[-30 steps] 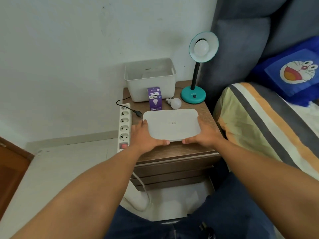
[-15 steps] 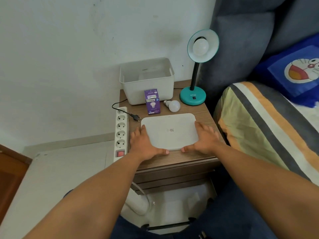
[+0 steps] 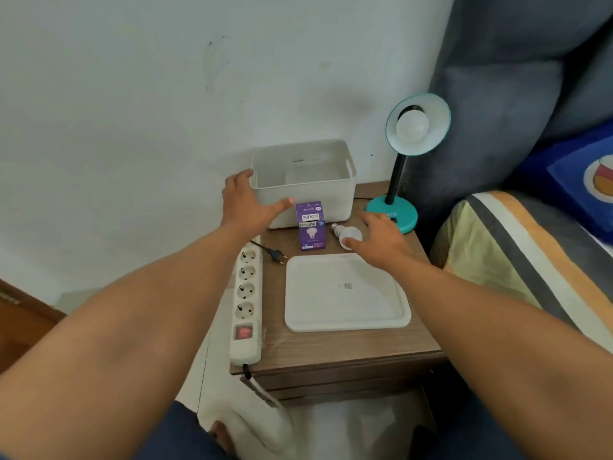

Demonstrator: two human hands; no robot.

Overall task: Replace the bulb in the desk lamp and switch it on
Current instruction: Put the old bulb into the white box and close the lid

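A teal desk lamp point(image 3: 394, 210) stands at the back right of the bedside table, with a white bulb point(image 3: 412, 126) in its shade. A loose white bulb point(image 3: 345, 234) lies on the table beside a purple bulb box point(image 3: 310, 227). My right hand point(image 3: 381, 239) hovers spread over the loose bulb, its thumb at the bulb, holding nothing. My left hand point(image 3: 247, 204) is spread against the front left corner of the white bin point(image 3: 318, 197). The lamp's black plug point(image 3: 277, 254) lies unplugged next to the power strip point(image 3: 247, 300).
A white lid point(image 3: 345, 293) lies flat on the wooden table point(image 3: 331, 353) near the front. A striped pillow point(image 3: 530, 257) and grey headboard are to the right. The wall is close behind the bin.
Both hands let go of the white lid, which now lies on the table. They moved forward, the left to the bin and the right over the loose bulb.
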